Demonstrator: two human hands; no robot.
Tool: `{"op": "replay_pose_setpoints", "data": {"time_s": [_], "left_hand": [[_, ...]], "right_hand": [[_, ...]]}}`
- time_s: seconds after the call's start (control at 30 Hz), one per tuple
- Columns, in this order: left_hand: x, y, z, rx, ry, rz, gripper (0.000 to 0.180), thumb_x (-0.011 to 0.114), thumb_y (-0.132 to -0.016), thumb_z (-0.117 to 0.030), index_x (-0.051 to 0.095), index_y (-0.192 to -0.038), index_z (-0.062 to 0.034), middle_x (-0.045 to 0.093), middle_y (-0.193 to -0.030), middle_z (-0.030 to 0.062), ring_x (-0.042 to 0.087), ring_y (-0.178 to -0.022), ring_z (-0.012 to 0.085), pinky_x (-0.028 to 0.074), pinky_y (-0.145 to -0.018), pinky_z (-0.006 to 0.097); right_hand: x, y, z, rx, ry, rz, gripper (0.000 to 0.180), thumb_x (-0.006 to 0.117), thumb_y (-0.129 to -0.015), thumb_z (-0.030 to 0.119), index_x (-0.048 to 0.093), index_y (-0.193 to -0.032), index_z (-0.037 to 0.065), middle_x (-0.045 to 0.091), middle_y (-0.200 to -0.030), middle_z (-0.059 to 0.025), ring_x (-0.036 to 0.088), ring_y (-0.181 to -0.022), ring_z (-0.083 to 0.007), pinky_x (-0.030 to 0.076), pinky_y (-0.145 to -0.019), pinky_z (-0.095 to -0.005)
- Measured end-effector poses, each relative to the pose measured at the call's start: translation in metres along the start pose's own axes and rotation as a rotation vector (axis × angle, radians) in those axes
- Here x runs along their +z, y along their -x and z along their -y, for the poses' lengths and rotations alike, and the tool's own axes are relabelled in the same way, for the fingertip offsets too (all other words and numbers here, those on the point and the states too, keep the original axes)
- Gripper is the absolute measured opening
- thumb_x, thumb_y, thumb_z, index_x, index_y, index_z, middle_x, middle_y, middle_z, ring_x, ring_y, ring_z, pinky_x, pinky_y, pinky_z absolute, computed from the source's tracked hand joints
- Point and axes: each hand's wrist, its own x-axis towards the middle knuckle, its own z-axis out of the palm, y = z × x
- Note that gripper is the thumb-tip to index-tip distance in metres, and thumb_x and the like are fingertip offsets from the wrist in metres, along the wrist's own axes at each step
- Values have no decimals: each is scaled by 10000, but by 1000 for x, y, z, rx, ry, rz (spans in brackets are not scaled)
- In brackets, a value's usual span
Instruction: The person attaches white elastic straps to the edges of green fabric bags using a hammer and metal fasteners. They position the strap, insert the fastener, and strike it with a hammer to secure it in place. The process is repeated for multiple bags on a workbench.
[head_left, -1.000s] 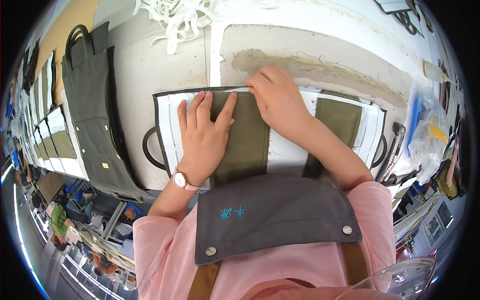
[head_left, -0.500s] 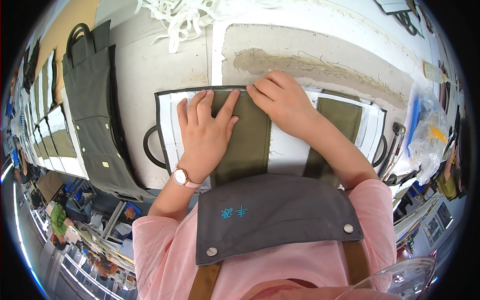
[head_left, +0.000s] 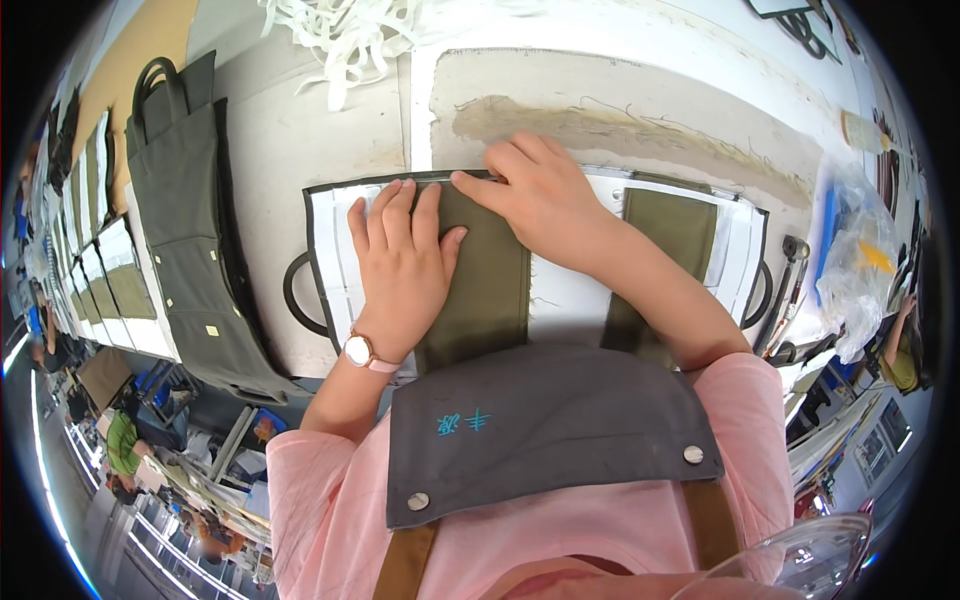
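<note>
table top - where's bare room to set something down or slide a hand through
Bare table lies between the stacked dark green bags and the bag panel. The strip beyond the panel is bare but stained. Crowded: white straps at the far edge, plastic bags at right.

Olive strip [head_left: 490,290], frame centre: matt woven cloth. White panel [head_left: 570,300] beneath: smooth, slightly glossy. Surface [head_left: 330,150]: rough, stained. Bag [head_left: 860,270], right: clear shiny plastic.
</note>
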Motion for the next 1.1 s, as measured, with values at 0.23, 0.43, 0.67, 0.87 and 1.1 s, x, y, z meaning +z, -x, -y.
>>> {"op": "replay_pose_setpoints", "data": {"time_s": [0.23, 0.43, 0.67, 0.87, 1.1], "left_hand": [[-7, -6, 5, 68, -82, -12, 507, 722, -885, -272, 609, -1345, -93, 514, -1219, 134, 514, -1159, 314, 388, -1011, 490], [-7, -6, -1, -44, -87, -17, 500, 723, -874, -221, 602, -1323, -39, 519, -1263, 146, 515, -1135, 339, 395, -1001, 480], [8, -3, -34, 3, 144, -5, 527, 695, -903, -226, 556, -1369, -25, 492, -1322, 205, 407, -1340, 407, 274, -1157, 572], [4, -12, -42, 34, -47, 46, 517, 686, -915, -313, 581, -1411, -216, 500, -1275, 218, 455, -1270, 384, 323, -1100, 567], [4, -14, -37, 55, -36, 27, 527, 690, -908, -337, 581, -1409, -213, 502, -1263, 202, 472, -1244, 364, 336, -1082, 554]], "right_hand": [[5, 7, -12, 41, -112, -51, 257, 659, -764, 57, 697, -1016, 26, 573, -947, -52, 542, -900, -247, 483, -801, -391], [3, 8, -6, -145, 135, -79, 361, 661, -737, 78, 704, -1093, 41, 564, -936, -83, 530, -874, -250, 477, -797, -366], [-1, 13, -9, 189, -67, -151, 144, 643, -803, 21, 667, -944, 35, 593, -948, -95, 554, -943, -300, 471, -818, -403], [-5, 17, -16, 237, -229, -102, 130, 616, -777, -35, 654, -893, 11, 589, -925, -110, 553, -930, -310, 474, -862, -419], [-13, 26, -27, -16, -165, -12, 144, 612, -756, -45, 656, -880, 14, 582, -914, -100, 555, -922, -308, 486, -848, -418]]}}
